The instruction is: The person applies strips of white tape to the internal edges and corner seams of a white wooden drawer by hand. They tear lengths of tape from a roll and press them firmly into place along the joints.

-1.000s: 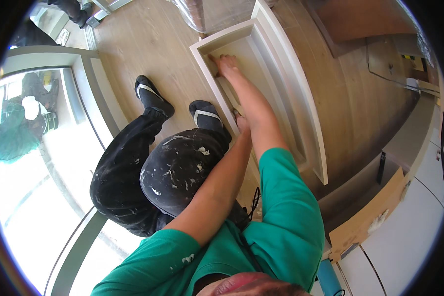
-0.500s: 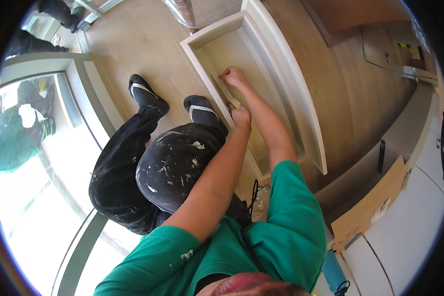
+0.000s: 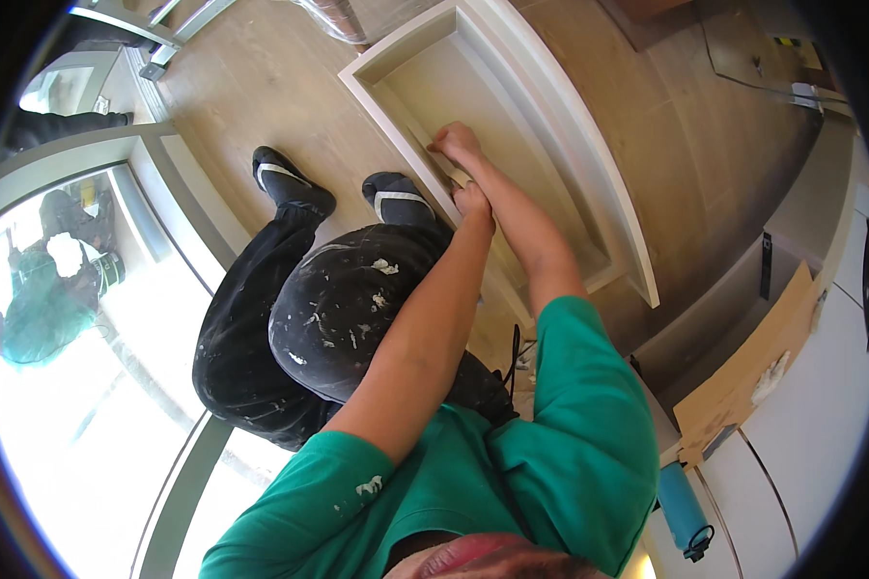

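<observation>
A long, shallow cream drawer-like tray [image 3: 396, 55] lies on the floor before me, its far side bowed outward. My left hand [image 3: 471, 201] is closed at its near side wall, and a small pale tan piece [image 3: 461, 179], thin and flat, sticks out from the fingers; its kind is unclear. Just beyond, my right hand [image 3: 457, 142] reaches over the tray's inside with fingers pinched near the same wall. Whatever those fingertips hold is too small to make out. The right forearm crosses the tray close beside the left hand.
A glass-panelled frame [image 3: 179, 198] stands on my left. At right lie an open cabinet box [image 3: 743, 289], a cardboard piece [image 3: 743, 386] and a teal bottle [image 3: 683, 510]. A cable [image 3: 719, 63] runs across the wooden floor, and a plastic-wrapped bundle [image 3: 333, 17] sits at the top.
My right hand has come slightly nearer the left hand along the tray wall. The whole view has shifted a little; both hands keep their closed grip.
</observation>
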Motion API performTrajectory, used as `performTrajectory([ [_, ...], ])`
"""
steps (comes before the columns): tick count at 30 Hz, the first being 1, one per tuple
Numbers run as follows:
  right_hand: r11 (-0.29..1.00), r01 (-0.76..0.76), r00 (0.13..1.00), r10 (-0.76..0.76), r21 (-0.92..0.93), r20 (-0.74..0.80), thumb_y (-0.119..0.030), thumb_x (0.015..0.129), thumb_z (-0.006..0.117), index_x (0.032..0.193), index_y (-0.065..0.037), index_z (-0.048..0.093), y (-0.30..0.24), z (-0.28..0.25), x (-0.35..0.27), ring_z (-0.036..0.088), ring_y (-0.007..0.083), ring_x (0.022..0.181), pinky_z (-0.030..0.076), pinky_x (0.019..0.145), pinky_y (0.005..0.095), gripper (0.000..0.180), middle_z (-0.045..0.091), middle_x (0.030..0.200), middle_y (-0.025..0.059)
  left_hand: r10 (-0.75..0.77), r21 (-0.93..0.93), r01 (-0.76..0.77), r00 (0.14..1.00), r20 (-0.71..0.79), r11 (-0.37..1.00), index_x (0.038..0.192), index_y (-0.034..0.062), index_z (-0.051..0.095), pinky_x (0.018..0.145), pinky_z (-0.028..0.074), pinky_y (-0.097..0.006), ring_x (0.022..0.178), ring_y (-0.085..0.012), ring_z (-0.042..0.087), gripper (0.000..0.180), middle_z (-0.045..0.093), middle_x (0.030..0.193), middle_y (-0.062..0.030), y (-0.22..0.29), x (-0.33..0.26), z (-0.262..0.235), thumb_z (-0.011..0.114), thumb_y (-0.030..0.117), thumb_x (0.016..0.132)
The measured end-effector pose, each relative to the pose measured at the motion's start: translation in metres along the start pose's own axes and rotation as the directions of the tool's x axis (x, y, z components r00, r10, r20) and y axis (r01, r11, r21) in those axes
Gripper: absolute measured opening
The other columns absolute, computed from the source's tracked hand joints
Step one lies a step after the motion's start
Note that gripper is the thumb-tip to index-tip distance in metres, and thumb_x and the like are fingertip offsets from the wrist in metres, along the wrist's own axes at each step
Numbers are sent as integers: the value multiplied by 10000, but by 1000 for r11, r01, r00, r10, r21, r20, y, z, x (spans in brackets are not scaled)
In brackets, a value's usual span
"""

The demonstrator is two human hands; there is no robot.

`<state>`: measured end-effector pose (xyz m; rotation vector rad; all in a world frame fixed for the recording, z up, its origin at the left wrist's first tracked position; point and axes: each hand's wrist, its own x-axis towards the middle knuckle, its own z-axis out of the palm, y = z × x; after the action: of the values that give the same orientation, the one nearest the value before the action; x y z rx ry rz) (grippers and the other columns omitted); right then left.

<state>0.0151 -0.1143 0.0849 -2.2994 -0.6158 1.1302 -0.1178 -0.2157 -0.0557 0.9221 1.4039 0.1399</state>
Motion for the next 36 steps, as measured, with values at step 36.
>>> performTrajectory([
  [36,964,-124,992,118,-233,-43,-276,749,769,991,-57,768,-32,2,-8,717,332,992,576,839,425,326,733,1048,191,-75,-2,76,983,170,997,1373,94,515,930,485,-409,1167,-287,601,536,611,1324,-109,54,-37,-7,434,453,984],
])
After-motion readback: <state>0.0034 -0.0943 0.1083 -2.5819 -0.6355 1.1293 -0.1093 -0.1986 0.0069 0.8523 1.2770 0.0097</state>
